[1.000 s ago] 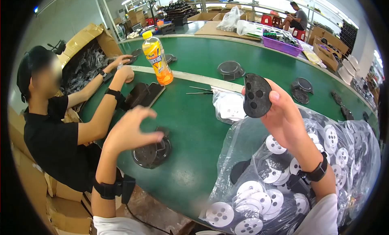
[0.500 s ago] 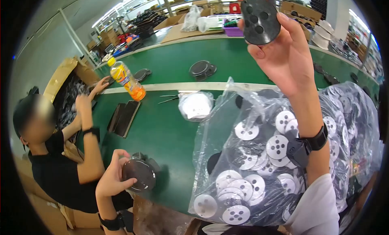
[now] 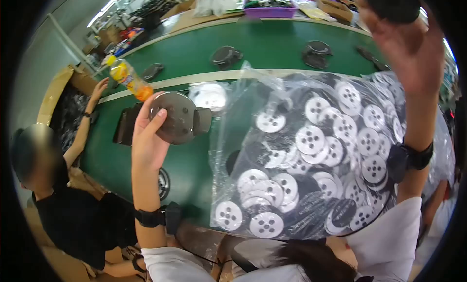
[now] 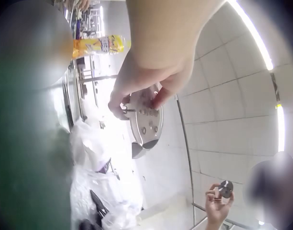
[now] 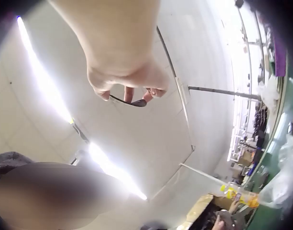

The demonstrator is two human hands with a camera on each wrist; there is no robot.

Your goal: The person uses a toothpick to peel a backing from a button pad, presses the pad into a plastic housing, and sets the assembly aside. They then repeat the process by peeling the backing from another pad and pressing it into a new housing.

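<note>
My left hand [image 3: 152, 145] grips a dark, shiny round plastic housing [image 3: 179, 125] with a box-shaped tab on its side. It is held up over the green table, thumb across its face. The left wrist view shows this housing [image 4: 147, 125] edge-on, with small holes. My right hand [image 3: 413, 60] is raised high at the upper right, holding a thin black disc [image 3: 391, 4] by its edge. That disc [image 5: 132, 102] looks like a thin curved edge between the fingers in the right wrist view.
A plastic bag [image 3: 250, 155] of white and black discs with holes covers the table's right side. A bottle [image 3: 130, 80], a dark flat case [image 3: 125, 125] and a small bag of white discs [image 3: 209, 94] stand beyond my left hand. More housings [image 3: 226, 56] lie farther back. Another person [image 3: 73, 223] sits at left.
My left hand has come down onto the housing on the table, gripped it and lifted it. The right hand has risen and moved rightward with the black disc.
</note>
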